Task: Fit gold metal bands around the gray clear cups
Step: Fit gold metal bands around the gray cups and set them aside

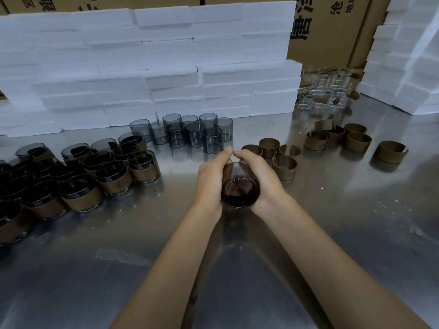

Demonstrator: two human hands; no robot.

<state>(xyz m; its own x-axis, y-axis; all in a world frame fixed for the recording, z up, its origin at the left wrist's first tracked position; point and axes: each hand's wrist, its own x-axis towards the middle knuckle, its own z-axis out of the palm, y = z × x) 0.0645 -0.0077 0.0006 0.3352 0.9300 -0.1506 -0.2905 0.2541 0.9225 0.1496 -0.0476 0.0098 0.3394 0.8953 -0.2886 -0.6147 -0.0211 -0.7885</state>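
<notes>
Both my hands wrap one gray clear cup (240,194) tilted with its mouth toward me, above the steel table. My left hand (210,184) grips its left side and my right hand (259,175) grips its right side, fingertips meeting on top. A gold band (227,167) shows only as a sliver between the hands. Bare gray cups (190,132) stand grouped behind my hands. Loose gold bands (276,155) lie just to the right, with more gold bands (339,137) farther right. Banded cups (114,178) crowd the left.
White foam blocks (147,67) are stacked along the back and at the right edge (408,62). Colourless clear glasses (325,93) stand at the back right before cardboard boxes (330,29). The steel table (308,222) stretches toward me.
</notes>
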